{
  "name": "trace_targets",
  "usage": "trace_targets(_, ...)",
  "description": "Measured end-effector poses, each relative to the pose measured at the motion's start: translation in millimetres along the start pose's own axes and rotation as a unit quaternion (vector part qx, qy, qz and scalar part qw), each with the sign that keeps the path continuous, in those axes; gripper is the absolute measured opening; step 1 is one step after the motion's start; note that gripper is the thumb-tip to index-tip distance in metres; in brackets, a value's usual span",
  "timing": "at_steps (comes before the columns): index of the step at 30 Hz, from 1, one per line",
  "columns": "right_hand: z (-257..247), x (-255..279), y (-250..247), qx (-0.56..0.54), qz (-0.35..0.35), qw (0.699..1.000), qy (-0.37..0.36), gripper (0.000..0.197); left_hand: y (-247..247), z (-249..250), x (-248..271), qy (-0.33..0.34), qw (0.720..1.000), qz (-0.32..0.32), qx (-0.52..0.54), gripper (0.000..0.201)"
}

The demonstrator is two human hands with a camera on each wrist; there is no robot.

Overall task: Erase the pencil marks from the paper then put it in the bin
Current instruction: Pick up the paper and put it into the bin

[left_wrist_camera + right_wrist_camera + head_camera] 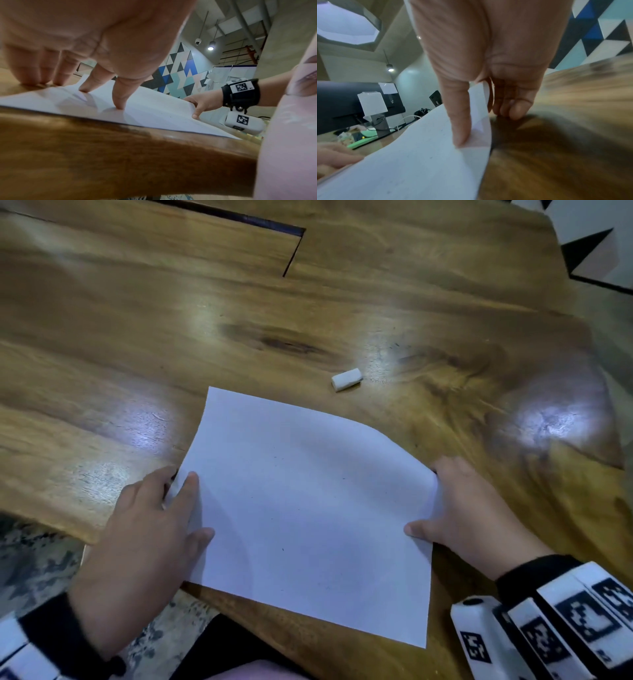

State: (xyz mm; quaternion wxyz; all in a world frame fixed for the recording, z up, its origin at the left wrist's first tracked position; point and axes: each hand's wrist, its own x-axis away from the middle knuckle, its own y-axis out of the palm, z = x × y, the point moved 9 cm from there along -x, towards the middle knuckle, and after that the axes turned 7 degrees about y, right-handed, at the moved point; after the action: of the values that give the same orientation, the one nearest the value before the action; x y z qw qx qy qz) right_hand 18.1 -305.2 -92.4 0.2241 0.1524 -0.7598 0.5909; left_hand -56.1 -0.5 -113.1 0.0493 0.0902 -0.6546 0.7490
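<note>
head view: both hands lift the paper (308,508), thin and floppy, by its side edges. left hand (144,542) presses spread fingers on its edge; right hand (469,508) pinches the opposite one.

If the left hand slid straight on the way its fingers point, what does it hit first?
Hedged: nothing solid soon. The left hand points up-right across the paper, so it would ride over the sheet toward its far edge. The eraser lies beyond that edge, roughly in line; depth unclear.
</note>
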Motion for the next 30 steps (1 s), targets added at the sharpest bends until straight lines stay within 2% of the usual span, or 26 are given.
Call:
trace_targets(2, 2, 1, 3, -0.049, -0.018, 0.999, 0.01, 0.047, -1, -3, 8, -0.015, 1.0, 0.011, 0.009, 0.069)
trace_targets(4, 1, 2, 4, -0.076, -0.026, 0.997, 0.004, 0.042, -1, -12, 19, -0.059, 0.998, 0.01, 0.032, 0.068)
trace_targets(7, -9, 2, 9, -0.078, -0.045, 0.996, -0.015, 0.044, -1, -28, 39, -0.135, 0.986, 0.02, 0.093, 0.067)
trace_targets(10, -19, 3, 17, -0.074, -0.067, 0.995, -0.025, 0.045, 1, -47, 57, -0.208, 0.961, 0.048, 0.175, 0.072)
trace_targets(12, -25, 4, 20, -0.073, -0.074, 0.994, -0.031, 0.046, 9, -61, 67, -0.256, 0.923, 0.065, 0.28, 0.072)
trace_targets(14, -35, 4, 22, -0.068, -0.076, 0.994, -0.044, 0.045, 20, -76, 76, -0.29, 0.861, 0.088, 0.408, 0.067)
trace_targets(17, -53, 3, 27, -0.074, -0.088, 0.991, -0.068, 0.047, 37, -96, 91, -0.317, 0.794, 0.069, 0.514, 0.053)
trace_targets(18, -60, 2, 28, -0.076, -0.093, 0.99, -0.078, 0.048, 39, -100, 96, -0.315, 0.779, 0.055, 0.54, 0.046)
trace_targets(19, -68, 3, 30, -0.077, -0.099, 0.988, -0.088, 0.05, 40, -101, 100, -0.305, 0.765, 0.039, 0.565, 0.049)
trace_targets(21, -88, 4, 36, -0.081, -0.11, 0.985, -0.106, 0.055, 45, -109, 112, -0.29, 0.741, 0.014, 0.606, 0.079)
trace_targets(22, -98, 5, 38, -0.084, -0.111, 0.984, -0.115, 0.059, 47, -114, 119, -0.29, 0.721, 0.013, 0.629, 0.084)
trace_targets(26, -145, 13, 46, -0.093, -0.12, 0.975, -0.163, 0.064, 52, -146, 144, -0.283, 0.673, 0.03, 0.683, 0.073)
trace_targets(30, -195, 25, 60, -0.073, -0.129, 0.965, -0.217, 0.071, 64, -178, 171, -0.282, 0.629, 0.05, 0.723, 0.073)
